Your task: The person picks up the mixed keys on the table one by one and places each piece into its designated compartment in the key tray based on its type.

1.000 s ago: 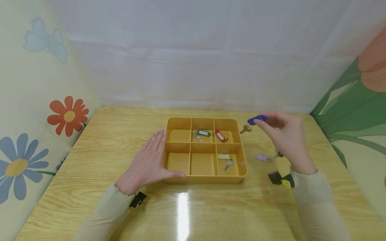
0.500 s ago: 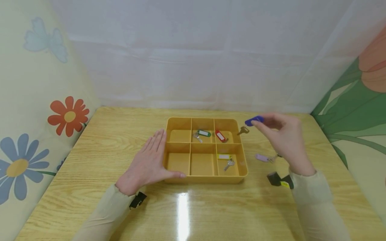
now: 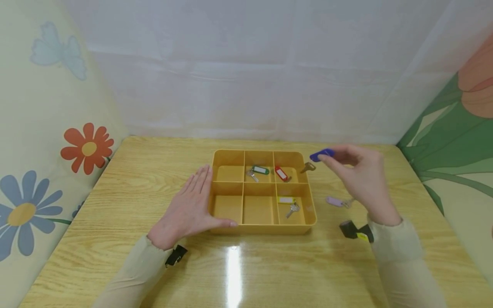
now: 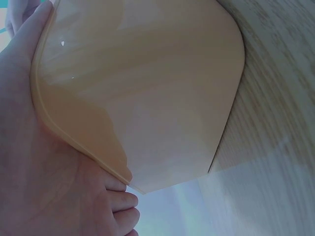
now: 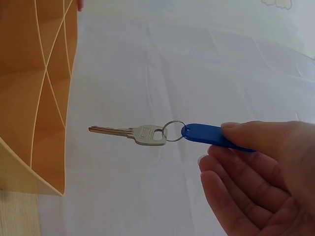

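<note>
My right hand [image 3: 360, 177] pinches a blue key tag [image 5: 209, 134] between thumb and fingers. A key [image 5: 147, 135] hangs from the tag by a thin ring [image 5: 173, 131]; in the head view it overlaps the right rim of a yellow six-compartment box [image 3: 262, 229]. My left hand [image 3: 188, 209] lies with straight fingers along the box's left side, its thumb at the front rim. Inside the box, a green-tagged key [image 3: 260, 170] is in the back middle compartment, a red tag [image 3: 281, 173] in the back right, and a yellow-tagged key [image 3: 293, 210] in the front right.
A lilac key tag [image 3: 334, 201] lies on the wooden table [image 3: 292, 273] right of the box, partly beneath my right hand in the head view. A white cloth [image 3: 246, 85] hangs behind the table, and flower-printed panels [image 3: 31, 128] flank it.
My right hand has moved slightly left with the blue key tag, bringing the hanging key over the box's right rim in the head view. The left hand and the box have stayed put.
</note>
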Action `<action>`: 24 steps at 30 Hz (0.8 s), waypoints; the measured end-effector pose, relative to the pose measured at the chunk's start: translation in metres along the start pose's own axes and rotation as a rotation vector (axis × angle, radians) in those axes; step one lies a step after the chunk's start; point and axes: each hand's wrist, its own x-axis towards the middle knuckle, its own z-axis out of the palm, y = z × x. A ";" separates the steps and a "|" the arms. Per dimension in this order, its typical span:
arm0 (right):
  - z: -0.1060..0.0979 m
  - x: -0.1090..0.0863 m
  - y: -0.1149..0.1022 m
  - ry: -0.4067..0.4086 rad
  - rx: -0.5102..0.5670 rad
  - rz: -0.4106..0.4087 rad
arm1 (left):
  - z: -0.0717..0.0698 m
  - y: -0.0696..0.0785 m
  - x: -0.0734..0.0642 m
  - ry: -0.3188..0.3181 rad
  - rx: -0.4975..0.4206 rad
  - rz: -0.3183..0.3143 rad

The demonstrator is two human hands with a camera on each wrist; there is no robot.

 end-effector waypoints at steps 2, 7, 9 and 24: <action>0.000 0.000 -0.001 -0.002 -0.002 -0.002 | 0.000 0.000 0.000 0.001 0.001 0.001; 0.001 -0.001 -0.002 -0.009 -0.002 -0.010 | 0.000 0.000 0.000 0.001 0.002 0.001; 0.001 -0.001 -0.001 -0.013 0.005 -0.013 | 0.000 0.000 0.000 -0.001 0.002 0.001; 0.005 -0.002 -0.004 -0.024 0.060 -0.070 | 0.000 0.001 0.000 0.005 0.002 -0.003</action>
